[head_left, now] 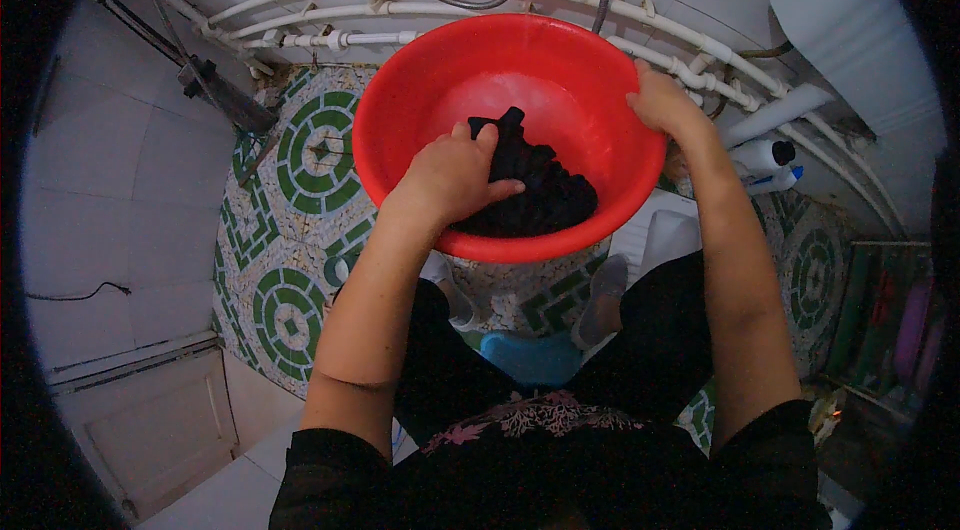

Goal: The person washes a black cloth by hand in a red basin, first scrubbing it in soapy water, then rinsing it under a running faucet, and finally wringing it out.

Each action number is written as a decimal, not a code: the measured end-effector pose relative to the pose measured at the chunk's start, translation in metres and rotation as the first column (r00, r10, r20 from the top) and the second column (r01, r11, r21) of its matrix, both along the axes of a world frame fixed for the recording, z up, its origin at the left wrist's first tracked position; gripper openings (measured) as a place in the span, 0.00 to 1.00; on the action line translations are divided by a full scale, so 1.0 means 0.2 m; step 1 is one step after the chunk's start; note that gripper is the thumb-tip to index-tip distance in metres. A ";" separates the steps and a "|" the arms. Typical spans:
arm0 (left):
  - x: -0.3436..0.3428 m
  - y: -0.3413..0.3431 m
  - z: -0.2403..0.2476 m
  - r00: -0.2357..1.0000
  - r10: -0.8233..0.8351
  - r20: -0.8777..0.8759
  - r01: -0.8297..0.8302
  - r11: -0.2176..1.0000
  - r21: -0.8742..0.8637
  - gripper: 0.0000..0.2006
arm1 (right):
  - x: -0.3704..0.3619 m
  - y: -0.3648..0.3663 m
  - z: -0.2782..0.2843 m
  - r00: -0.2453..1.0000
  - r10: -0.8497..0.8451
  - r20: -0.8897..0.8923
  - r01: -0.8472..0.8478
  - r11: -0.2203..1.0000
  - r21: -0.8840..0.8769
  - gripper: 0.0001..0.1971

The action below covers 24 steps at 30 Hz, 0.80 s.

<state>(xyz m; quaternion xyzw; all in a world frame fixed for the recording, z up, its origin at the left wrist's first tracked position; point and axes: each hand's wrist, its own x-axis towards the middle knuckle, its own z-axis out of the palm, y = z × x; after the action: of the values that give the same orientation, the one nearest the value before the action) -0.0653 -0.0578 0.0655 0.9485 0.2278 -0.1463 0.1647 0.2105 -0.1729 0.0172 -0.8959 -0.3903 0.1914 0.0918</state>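
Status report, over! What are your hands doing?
Left hand gripping black cloth in red basin. Right hand holding basin rim. Water trickling in. Nothing blocking.

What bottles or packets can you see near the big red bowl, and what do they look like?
White bottle with a black cap: lies on its side to the right of the red basin, by the white pipes; rounded.
White bottle with a blue cap: lies just below the first; smaller.
Row of colourful packages: stands at the far right edge; green and pink, too blurred to tell more.
No signs or screens in view.
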 end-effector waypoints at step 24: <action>-0.02 0.04 0.01 0.999 0.040 -0.003 -0.040 0.996 -0.074 0.36 | -0.04 0.00 0.12 1.000 0.019 -0.017 -0.021 0.993 -0.112 0.22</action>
<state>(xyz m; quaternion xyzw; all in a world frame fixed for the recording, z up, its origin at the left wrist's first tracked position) -0.0695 -0.0497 0.0676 0.9368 0.2414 -0.1522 0.2024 0.2025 -0.1724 0.0405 -0.8941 -0.3872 0.2210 0.0424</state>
